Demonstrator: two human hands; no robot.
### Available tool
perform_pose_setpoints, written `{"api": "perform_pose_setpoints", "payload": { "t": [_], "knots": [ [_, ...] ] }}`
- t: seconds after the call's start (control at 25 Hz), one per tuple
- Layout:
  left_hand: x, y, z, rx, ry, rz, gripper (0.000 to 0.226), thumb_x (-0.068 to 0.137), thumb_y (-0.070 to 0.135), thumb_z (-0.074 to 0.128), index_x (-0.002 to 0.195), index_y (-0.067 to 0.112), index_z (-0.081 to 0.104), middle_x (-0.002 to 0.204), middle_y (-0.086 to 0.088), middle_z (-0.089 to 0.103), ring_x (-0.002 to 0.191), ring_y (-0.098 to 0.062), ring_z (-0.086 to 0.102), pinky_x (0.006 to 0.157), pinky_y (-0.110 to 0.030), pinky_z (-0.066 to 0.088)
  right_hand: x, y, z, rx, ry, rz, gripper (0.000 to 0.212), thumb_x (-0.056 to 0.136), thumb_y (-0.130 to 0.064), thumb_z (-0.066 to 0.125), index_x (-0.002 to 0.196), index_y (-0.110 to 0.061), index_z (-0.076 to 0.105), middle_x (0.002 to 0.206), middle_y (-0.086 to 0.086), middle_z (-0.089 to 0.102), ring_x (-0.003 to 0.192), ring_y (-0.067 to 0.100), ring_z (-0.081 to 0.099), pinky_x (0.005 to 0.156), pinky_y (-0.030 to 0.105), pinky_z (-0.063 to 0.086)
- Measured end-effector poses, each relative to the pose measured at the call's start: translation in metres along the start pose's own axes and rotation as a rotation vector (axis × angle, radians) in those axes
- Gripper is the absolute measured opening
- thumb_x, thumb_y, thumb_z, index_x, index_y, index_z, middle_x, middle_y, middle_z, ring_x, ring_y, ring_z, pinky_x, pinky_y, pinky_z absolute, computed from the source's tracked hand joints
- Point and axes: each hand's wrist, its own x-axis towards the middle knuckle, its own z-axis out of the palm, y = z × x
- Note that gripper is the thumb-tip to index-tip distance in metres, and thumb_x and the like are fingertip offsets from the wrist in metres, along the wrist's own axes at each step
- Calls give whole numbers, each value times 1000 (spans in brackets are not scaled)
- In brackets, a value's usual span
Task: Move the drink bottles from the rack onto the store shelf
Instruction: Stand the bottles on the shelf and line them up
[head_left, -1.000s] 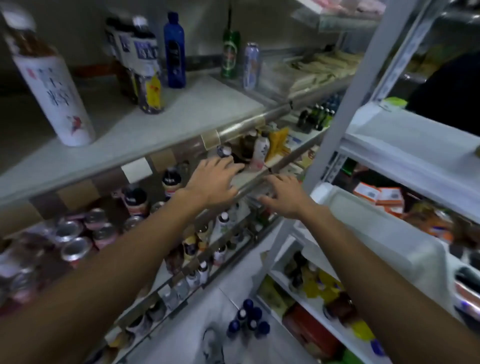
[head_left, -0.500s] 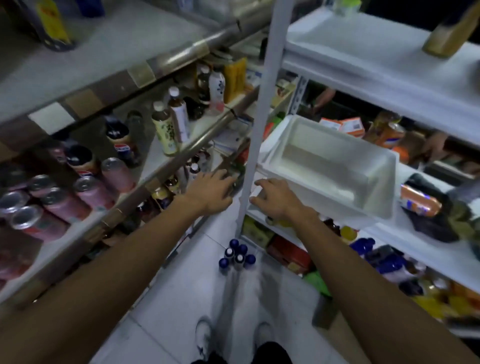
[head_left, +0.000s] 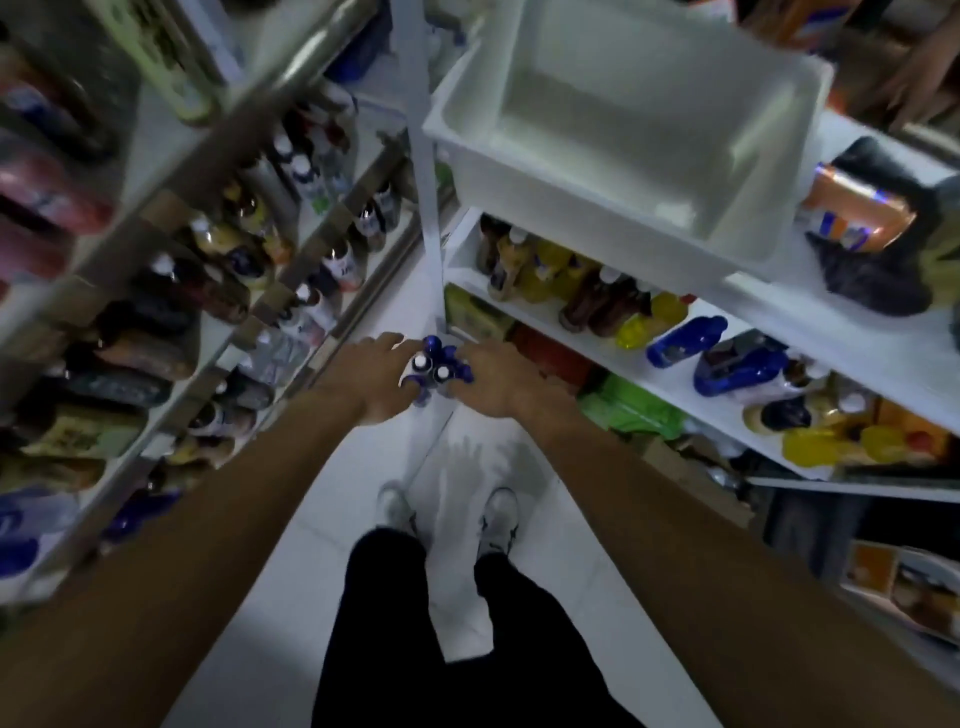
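Both left hand (head_left: 371, 376) and right hand (head_left: 493, 383) dropped beside blue bottles (head_left: 432, 347).

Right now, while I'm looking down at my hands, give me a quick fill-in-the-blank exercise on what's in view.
1. The clustered bottles are mostly ____.
2. They show ____ the left hand and the right hand.
3. The big tub is ____.
4. The person's trousers are ____.
Missing words: blue; between; white; black.
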Motion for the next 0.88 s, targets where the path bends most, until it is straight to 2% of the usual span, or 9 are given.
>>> {"api": "perform_pose_setpoints", "payload": {
  "t": [0.12,0.24,0.32,0.4,0.52,0.68,0.88],
  "knots": [
    [-9,-9,33,-38,-65,-46,55,95,37,44,147,24,31,149,-7,36,130,-31,41,103,-39,33,6,-2,36,42,-77,7,28,92,-38,52,114,-21,58,121,10,58,113,33,55,91,37,47],
    [-7,-30,60,1,-148,-65,56,96,35,42,149,24,27,149,-8,37,128,-32,42,103,-39,32,10,-1,54,72,-64,34,47,93,-39,58,135,-20,51,137,11,50,128,31,46,106,43,40],
    [3,-42,72,-3,-164,-50,55,97,34,41,149,23,27,149,-9,37,128,-32,42,104,-40,32,17,1,60,55,-56,99,52,95,-39,56,142,-19,46,142,12,45,132,33,40,108,42,37],
    [18,-57,86,-41,-141,-14,54,97,33,41,149,22,28,149,-9,37,128,-32,42,105,-40,31,31,5,74,44,-46,106,52,96,-38,54,143,-19,44,143,12,44,130,33,40,108,41,36],
    [48,-88,120,49,-106,95,56,97,31,40,150,23,24,150,-8,35,129,-30,41,106,-39,28,70,21,101,26,-62,108,51,96,-38,55,142,-18,45,145,11,44,131,32,41,110,40,34],
    [98,-124,181,133,-159,62,60,97,34,38,152,22,17,153,-9,30,132,-30,37,108,-39,27,130,49,146,-33,-125,106,53,97,-41,53,144,-18,42,148,11,41,133,31,40,109,39,34],
    [186,-115,274,-98,-138,75,59,97,27,44,151,21,21,152,-9,31,126,-31,40,103,-39,35,211,125,213,16,-121,130,49,98,-42,52,141,-21,46,145,10,44,132,29,41,106,37,35]
  ]
}}
